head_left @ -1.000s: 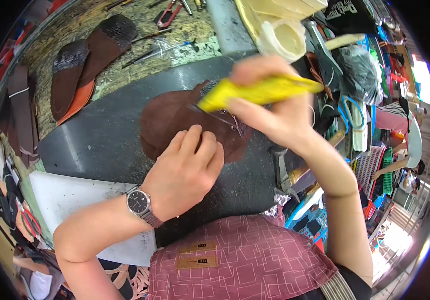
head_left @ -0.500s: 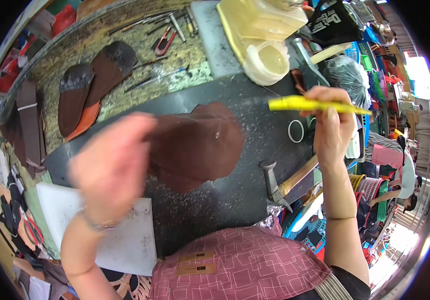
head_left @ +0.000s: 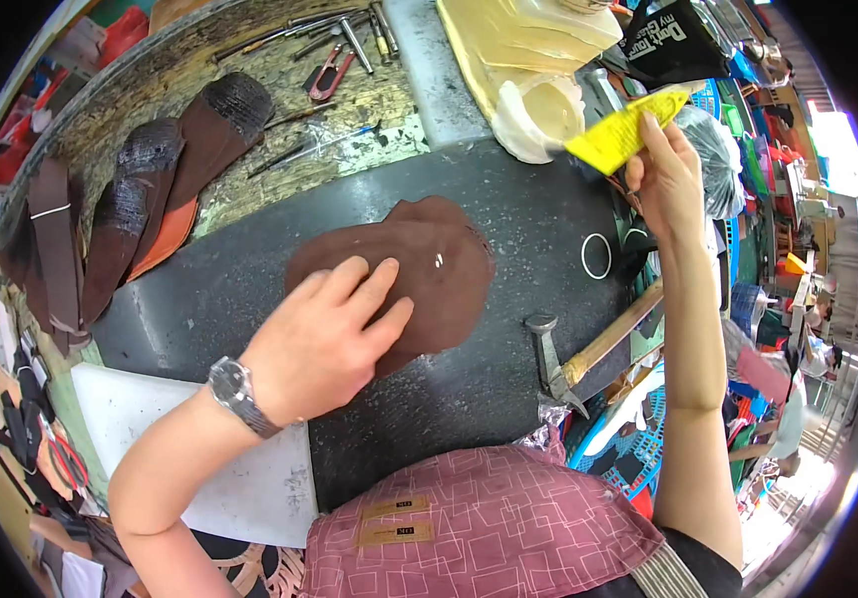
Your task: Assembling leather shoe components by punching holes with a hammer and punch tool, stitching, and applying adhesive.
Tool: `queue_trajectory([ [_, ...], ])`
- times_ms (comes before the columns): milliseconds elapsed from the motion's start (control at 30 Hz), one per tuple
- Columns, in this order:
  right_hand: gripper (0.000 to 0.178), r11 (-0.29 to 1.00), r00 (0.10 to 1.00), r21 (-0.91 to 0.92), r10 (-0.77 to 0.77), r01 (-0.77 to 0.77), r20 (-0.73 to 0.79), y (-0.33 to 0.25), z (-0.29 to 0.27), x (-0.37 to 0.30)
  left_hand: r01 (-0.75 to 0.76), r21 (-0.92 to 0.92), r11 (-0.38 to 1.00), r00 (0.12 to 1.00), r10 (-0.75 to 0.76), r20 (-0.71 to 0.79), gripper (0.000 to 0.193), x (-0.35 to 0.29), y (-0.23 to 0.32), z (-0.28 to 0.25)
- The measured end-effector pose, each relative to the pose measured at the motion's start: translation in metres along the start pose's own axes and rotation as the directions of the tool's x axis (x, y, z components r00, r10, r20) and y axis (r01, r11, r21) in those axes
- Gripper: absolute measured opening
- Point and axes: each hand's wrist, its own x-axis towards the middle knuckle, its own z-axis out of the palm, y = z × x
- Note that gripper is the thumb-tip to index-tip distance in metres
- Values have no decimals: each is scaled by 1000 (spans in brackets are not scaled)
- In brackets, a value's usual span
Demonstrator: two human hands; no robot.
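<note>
My left hand [head_left: 314,339] rests palm down with its fingers apart on the brown leather pieces [head_left: 444,299], which lie stacked on a dark stone slab [head_left: 399,429]. Two small pale spots show on the top piece. High at the right, my right hand [head_left: 670,189] pinches a flat yellow spreader [head_left: 620,138]. Its lower tip is at the rim of the whitish, glue-crusted pot [head_left: 516,130]; whether they touch I cannot tell. At the far left, several brown pieces [head_left: 108,239] overlap, their ends coated dark and shiny.
A hammer [head_left: 548,359] lies at the slab's right, with a white ring [head_left: 596,256] beyond it. A white board [head_left: 259,468] sits near left. Slim tools and red-handled snips [head_left: 331,78] lie at the back. Blue baskets [head_left: 628,448] stand at the right.
My left hand has come down onto the brown stack. One more coated piece lies at the far left. My right hand has raised and turned the yellow spreader toward the pot.
</note>
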Motion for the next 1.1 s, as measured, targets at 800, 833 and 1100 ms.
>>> queue_trajectory([
  [800,30,851,896,-317,-327,418,301,22,89,-69,54,198,979,983,-18,-181,29,16,30,33],
  [833,31,832,875,-307,-374,463,307,25,93,-64,61,193,979,988,-31,-154,29,16,30,32],
  [1100,26,902,899,-279,-207,328,387,18,59,-110,56,225,973,988,-21,-152,36,16,31,32],
])
